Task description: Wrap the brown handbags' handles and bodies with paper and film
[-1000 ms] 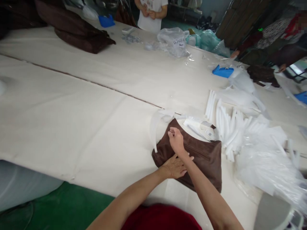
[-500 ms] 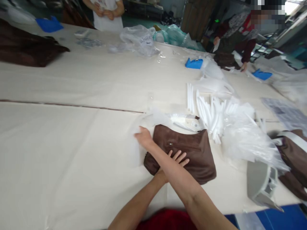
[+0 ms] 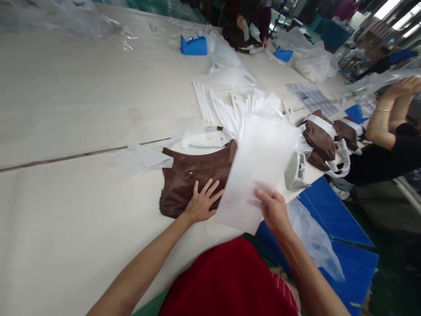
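A brown leather handbag (image 3: 177,193) lies flat on the table, its zipper side up. My left hand (image 3: 202,202) rests on it with the fingers spread. Pinched in my right hand (image 3: 271,206) is a translucent white sheet (image 3: 259,162), raised over the bag's right end and hiding that part. Through the sheet the fingertips of my right hand show faintly. Above the bag lies its strap in white wrapping (image 3: 200,142). Another thin translucent sheet (image 3: 149,156) touches the bag's upper left corner.
White foam tubes (image 3: 226,107) lie behind the bag. A grey tape dispenser (image 3: 296,173) stands at the right edge, near wrapped brown bags (image 3: 320,136). Blue tape dispensers (image 3: 194,45) sit farther back. A co-worker's arms (image 3: 384,114) are at the right; another person works at the back.
My right hand has swung from the bag's left side to its right, carrying the translucent sheet. My left hand stays flat on the bag. The view has turned right.
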A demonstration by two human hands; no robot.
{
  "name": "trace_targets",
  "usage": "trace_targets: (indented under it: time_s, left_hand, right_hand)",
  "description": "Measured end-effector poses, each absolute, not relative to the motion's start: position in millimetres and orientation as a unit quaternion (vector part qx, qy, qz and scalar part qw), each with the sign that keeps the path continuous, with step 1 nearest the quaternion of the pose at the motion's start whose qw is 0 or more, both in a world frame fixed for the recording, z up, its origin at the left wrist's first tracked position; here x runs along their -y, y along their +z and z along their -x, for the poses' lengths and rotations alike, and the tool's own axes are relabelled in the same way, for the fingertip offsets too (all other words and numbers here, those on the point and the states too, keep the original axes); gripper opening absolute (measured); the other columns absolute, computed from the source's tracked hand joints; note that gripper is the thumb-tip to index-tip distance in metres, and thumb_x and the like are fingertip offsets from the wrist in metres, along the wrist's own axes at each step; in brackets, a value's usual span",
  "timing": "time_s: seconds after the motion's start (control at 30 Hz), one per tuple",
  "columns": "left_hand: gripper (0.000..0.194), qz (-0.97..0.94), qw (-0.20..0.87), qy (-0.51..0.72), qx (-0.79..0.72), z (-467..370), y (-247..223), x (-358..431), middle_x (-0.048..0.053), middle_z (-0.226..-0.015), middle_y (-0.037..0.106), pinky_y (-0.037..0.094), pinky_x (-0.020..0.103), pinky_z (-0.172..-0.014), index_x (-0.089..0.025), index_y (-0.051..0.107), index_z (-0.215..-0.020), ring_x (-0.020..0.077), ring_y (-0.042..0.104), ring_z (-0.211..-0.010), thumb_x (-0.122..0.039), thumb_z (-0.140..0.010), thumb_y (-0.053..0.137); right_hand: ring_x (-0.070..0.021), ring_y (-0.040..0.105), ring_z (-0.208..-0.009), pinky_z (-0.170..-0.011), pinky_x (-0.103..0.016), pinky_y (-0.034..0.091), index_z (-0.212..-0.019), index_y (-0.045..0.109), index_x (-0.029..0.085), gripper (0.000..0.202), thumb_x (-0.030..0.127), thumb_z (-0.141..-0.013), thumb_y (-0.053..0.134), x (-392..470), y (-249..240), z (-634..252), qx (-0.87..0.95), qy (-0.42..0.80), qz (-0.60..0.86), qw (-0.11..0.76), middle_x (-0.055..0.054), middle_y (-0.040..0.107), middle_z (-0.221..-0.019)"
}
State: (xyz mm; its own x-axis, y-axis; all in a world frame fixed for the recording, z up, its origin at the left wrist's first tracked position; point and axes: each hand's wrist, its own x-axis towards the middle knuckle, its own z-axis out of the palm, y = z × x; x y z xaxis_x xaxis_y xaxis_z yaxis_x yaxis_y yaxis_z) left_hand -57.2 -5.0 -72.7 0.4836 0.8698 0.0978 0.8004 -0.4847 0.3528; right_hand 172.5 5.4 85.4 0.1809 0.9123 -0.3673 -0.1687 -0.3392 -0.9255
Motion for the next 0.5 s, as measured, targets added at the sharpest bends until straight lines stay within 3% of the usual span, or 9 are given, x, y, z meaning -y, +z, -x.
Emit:
trace_targets:
  time_s: [0.13, 0.3, 0.4, 0.5]
  left_hand:
    - [0.056, -0.853, 0.129, 0.141, -0.487, 54.9, -62.6, 5.7, 0.015, -0.157, 0.036, 0.001, 0.074, -0.113, -0.027, 0.049, -0.143, 0.0383, 0.025, -0.147, -0.043, -0.09, 0.058]
    - [0.041, -0.835, 0.17, 0.085, -0.516, 49.3, -30.7, -7.1, 0.013, -0.152, 0.045, 0.008, 0.073, -0.114, -0.021, 0.059, -0.131, 0.035, 0.031, -0.145, -0.022, -0.093, 0.045]
    - [0.038, -0.806, 0.251, 0.008, -0.536, 50.2, -1.1, -31.7, 0.012, -0.144, 0.055, 0.027, 0.061, -0.114, -0.02, 0.062, -0.125, 0.0308, 0.043, -0.138, -0.024, -0.093, 0.041]
    - [0.031, -0.776, 0.306, -0.051, -0.549, 54.3, 23.4, -59.8, 0.01, -0.121, 0.069, 0.045, 0.042, -0.099, -0.021, 0.069, -0.11, 0.0278, 0.061, -0.115, -0.032, -0.09, 0.048]
  right_hand:
    - [-0.0132, 0.071, -0.072, -0.067, -0.022, 0.061, -0.09, 0.074, 0.017, 0.033, 0.02, -0.059, 0.086, 47.3, 82.6, -270.7, 0.131, 0.444, 0.643, 0.61, -0.001, 0.077, -0.085]
    - [-0.0146, 0.072, -0.088, -0.08, -0.025, 0.061, -0.102, 0.07, 0.02, 0.037, 0.019, -0.066, 0.081, 101.6, 47.8, -291.5, 0.044, 0.503, 0.583, 0.637, -0.002, 0.077, -0.098]
    - [-0.0153, 0.072, -0.09, -0.085, -0.029, 0.06, -0.097, 0.069, 0.02, 0.029, 0.02, -0.07, 0.079, 103.0, 11.8, -247.9, 0.011, 0.583, 0.536, 0.611, -0.002, 0.076, -0.097]
    - [-0.016, 0.072, -0.083, -0.083, -0.032, 0.061, -0.09, 0.066, 0.019, 0.023, 0.017, -0.07, 0.078, 86.9, -19.1, -180.9, -0.037, 0.663, 0.508, 0.549, -0.002, 0.075, -0.087]
